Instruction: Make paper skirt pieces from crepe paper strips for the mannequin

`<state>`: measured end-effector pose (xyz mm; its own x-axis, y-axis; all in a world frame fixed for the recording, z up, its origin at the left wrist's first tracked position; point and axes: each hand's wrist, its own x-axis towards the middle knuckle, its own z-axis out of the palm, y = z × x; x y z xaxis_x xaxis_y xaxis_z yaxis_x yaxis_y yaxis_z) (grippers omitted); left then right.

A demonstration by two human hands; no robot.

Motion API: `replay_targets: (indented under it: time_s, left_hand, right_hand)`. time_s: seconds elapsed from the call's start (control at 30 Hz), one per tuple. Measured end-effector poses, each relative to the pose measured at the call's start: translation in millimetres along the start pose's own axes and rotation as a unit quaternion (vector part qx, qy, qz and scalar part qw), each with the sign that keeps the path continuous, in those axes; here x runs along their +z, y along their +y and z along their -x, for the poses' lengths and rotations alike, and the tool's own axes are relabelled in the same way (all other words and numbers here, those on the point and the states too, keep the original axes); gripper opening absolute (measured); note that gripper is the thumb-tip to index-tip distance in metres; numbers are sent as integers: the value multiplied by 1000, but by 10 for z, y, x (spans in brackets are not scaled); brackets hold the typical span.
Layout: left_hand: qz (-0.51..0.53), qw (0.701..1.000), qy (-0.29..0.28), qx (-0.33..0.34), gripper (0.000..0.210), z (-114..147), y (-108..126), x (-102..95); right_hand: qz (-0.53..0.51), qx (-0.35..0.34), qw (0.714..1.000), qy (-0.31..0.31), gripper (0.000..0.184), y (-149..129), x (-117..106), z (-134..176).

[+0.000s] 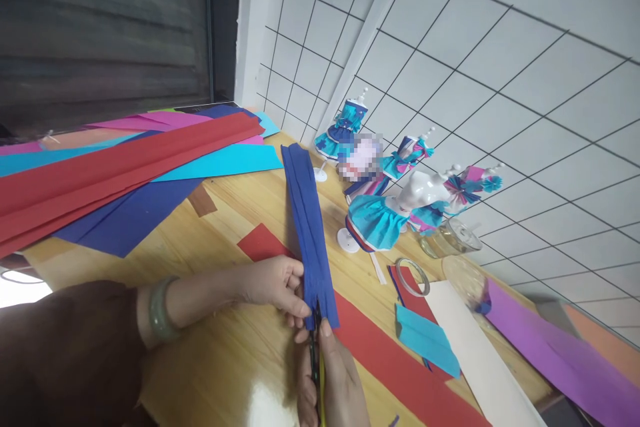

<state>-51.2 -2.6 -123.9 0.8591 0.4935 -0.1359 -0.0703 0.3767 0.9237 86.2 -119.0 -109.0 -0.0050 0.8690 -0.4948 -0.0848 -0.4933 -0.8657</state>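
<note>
A long folded strip of dark blue crepe paper [309, 227] stretches from my hands toward the back of the wooden table. My left hand [280, 287], with a pale green bangle at its wrist, pinches the strip's near left edge between thumb and fingers. In my right hand [333, 373] is a pair of scissors [314, 353], its blades pointing away from me and set into the strip's near end. Most of the handles is hidden by my fingers. Under the blue strip lies a red paper strip [390, 360], running diagonally to the lower right.
Red, turquoise, pink and blue crepe paper sheets [210, 140] are piled at the left. Small mannequins in paper dresses [375, 220] stand along the tiled wall. A tape roll [413, 277], turquoise piece [427, 340], white strip [475, 347] and purple sheet [555, 347] lie at the right.
</note>
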Motion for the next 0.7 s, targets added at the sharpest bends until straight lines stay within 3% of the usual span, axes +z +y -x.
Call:
replay_targets:
  time_s: [0.2, 0.4, 0.7]
  left_hand:
    - [4, 1000, -21, -5, 29, 22, 23, 28]
    - [-7, 1000, -11, -25, 33, 23, 23, 54]
    - [-11, 999, -14, -26, 31, 36, 11, 55]
  right_hand:
    - [60, -7, 998, 31, 57, -16, 0, 17]
    - [41, 6, 999, 5, 59, -24, 16, 28]
    - [86, 3, 993, 80, 65, -100, 44, 82]
